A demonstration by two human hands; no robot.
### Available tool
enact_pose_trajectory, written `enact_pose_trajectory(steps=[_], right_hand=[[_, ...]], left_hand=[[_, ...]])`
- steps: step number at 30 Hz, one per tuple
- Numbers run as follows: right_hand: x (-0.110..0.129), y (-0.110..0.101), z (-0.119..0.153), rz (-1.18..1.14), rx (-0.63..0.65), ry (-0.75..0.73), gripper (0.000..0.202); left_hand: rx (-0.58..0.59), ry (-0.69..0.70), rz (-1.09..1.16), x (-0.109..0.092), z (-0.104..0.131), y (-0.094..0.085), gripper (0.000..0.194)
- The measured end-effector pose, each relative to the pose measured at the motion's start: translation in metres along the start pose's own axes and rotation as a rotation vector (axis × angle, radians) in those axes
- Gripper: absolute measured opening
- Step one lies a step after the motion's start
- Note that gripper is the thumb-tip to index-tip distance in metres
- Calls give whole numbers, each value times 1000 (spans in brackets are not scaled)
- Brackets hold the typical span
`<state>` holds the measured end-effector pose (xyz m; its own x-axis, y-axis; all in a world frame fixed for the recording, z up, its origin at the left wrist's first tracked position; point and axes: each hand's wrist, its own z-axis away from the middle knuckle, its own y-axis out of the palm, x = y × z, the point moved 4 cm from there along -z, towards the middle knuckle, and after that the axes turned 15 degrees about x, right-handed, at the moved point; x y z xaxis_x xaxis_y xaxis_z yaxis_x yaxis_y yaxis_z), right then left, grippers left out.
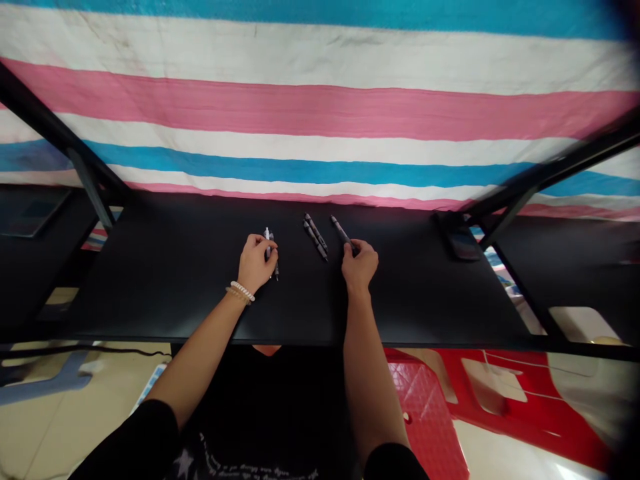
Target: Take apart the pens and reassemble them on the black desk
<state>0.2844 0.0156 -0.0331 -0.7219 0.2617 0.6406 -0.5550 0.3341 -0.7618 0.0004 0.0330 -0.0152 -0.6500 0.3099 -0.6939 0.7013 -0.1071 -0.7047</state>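
My left hand [257, 262] is closed around a pen [268, 235] with a white end, left of the table's middle. Under its fingertips a second pen [277, 270] lies beside the first; whether it is gripped too cannot be made out. My right hand [360, 264] pinches the near end of a dark pen [341, 229], whose far end points away and to the left. Between the hands, two dark pens [316, 237] rest side by side on the black table [200, 300], both slanting.
A dark phone-like object [457, 235] lies at the table's right end. Black slanted frame bars [95, 153] rise at both sides. Behind hangs a striped sheet [320, 110]. Below the front edge stand red plastic stools [425, 407].
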Motion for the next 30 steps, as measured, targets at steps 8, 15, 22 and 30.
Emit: enact_pose_trajectory(steps=[8, 15, 22, 30], right_hand=[[9, 10, 5, 76, 96, -86, 31], [30, 13, 14, 54, 50, -192, 33], [79, 37, 44, 45, 265, -577, 25], [120, 56, 79, 144, 601, -846, 12]], left_hand=[[-15, 13, -13, -1, 1, 0, 14], [-23, 4, -14, 2, 0, -1, 17], [-17, -13, -15, 2, -2, -2, 20], [15, -57, 17, 5, -3, -4, 23]])
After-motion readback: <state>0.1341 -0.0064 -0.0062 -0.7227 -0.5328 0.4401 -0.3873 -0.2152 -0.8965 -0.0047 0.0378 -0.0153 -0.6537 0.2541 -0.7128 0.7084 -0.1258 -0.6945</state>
